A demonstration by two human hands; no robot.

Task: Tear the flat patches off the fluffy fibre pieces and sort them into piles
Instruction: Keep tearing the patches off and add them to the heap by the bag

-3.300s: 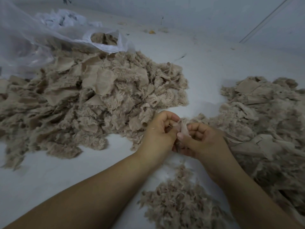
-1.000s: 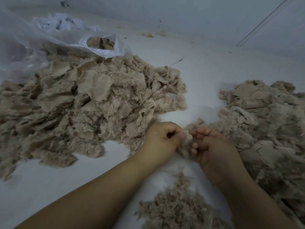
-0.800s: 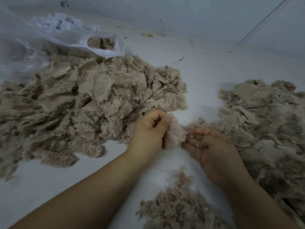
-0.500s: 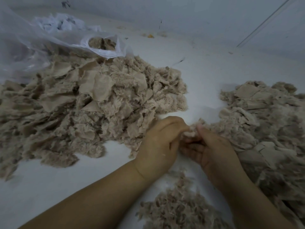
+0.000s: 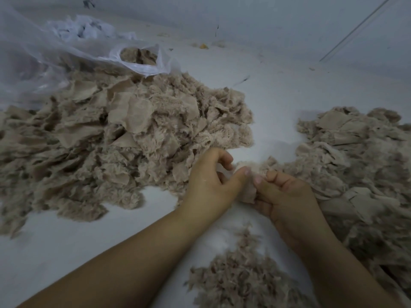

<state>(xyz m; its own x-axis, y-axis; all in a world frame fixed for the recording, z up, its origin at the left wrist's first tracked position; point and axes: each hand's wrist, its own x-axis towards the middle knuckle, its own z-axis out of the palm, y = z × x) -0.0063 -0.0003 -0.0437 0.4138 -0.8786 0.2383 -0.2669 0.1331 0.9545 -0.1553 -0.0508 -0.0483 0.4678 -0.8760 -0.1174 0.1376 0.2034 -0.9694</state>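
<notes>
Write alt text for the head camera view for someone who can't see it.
Two bare hands meet at centre, the left hand and right hand pinching one small fluffy beige fibre piece between them. A large beige fibre pile lies left, another pile right, a small shredded pile nearest, all on a white surface; a clear plastic bag sits behind.

Two bare forearms, sleeveless as far as visible; left hand [image 5: 209, 187] and right hand [image 5: 287, 201] ungloved, apparently without rings; nails short.
</notes>
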